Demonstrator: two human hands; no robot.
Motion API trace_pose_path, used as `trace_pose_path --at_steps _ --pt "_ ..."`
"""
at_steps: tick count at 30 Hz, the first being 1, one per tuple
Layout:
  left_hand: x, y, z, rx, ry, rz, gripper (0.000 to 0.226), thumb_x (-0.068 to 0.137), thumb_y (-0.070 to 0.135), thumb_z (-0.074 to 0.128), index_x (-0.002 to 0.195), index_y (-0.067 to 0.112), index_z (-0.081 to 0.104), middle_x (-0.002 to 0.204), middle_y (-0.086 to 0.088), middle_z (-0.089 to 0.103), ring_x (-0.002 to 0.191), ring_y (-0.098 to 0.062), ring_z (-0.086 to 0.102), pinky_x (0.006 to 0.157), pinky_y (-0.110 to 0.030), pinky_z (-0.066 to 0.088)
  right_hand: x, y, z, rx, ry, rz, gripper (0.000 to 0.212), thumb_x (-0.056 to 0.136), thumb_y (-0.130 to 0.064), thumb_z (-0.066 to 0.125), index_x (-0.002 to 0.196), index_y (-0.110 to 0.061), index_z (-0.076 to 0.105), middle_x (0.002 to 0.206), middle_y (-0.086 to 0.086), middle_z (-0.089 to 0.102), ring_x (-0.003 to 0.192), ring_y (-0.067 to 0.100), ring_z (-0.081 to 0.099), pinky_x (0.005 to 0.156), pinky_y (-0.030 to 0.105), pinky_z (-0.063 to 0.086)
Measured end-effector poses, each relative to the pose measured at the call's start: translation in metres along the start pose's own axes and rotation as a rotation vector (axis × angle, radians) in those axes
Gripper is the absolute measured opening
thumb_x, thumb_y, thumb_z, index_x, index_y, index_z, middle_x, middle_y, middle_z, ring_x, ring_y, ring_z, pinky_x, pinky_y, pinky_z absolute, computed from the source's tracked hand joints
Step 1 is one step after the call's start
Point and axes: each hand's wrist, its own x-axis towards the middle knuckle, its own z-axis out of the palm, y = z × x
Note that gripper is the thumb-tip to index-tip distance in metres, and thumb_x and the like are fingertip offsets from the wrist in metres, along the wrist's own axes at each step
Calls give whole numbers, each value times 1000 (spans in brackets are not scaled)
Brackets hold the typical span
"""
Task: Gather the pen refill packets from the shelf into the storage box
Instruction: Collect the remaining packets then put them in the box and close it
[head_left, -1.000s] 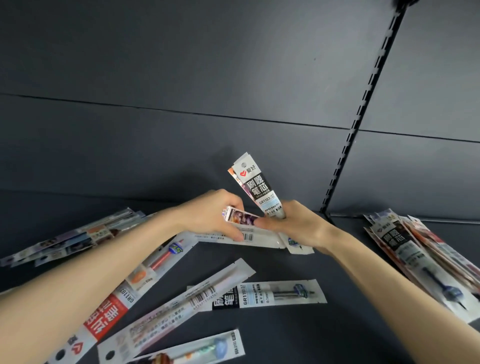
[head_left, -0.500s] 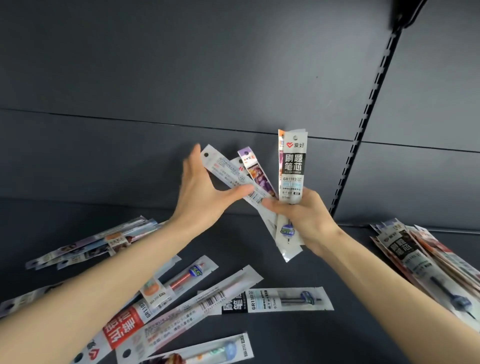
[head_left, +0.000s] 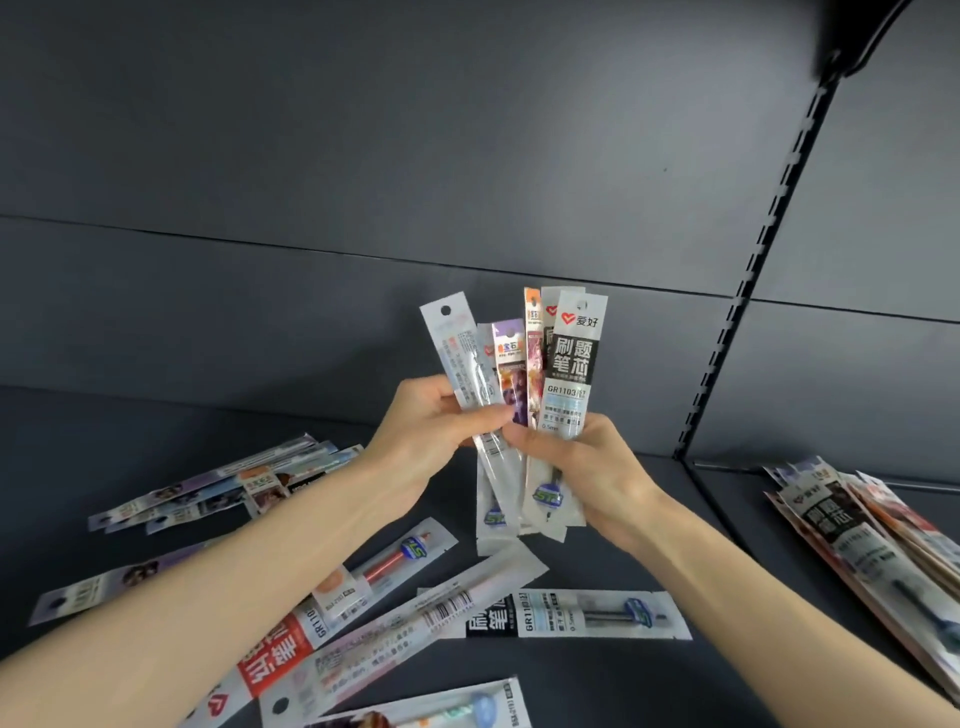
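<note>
A: How is the scene lit?
B: Soft, even light is cast from above and in front. The dark back panel (head_left: 363, 156) is rendered dim, paler at upper centre; faint glare is carried by the held packets (head_left: 571, 358).
A: And sharpness?
B: The centre is resolved clearly. The slotted upright (head_left: 748, 291) is bowed by wide-angle distortion, and the packet pile (head_left: 857, 535) at the right edge is stretched and softened.

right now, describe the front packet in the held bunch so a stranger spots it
Above the dark shelf, the right hand grips a fan of packets. The front packet is the rightmost. Only it shows a full black block of white characters under a red heart.
</note>
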Motion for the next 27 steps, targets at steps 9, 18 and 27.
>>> trace_pose_path --at_steps 9,18,27 --pt "9 1 -13 -97 117 26 11 83 5 69 93 8 71 85 -4 75 81 -16 70 72 -30 52 2 -8 -14 73 251 32 4 92 -8 58 91 -4 60 72 8 65 56 15 61 54 27 55" --pt "4 3 -9 -92 54 -3 25 75 11 76 98 15 68 99 -9 73 96 -31 70 92 -57 49 -4 -3 4 -189 -73 44 30 75 -5 76 57 -14 54 56 -4 59 48 11 47 47 21 42" --pt "4 8 -10 -214 -117 -23 24 87 8 59 110 11 66 100 -8 74 90 -21 71 80 -36 58 -3 -4 -6 50 -152 86 40 84 3 63 52 -21 60 69 2 63 49 11 52 45 20 40"
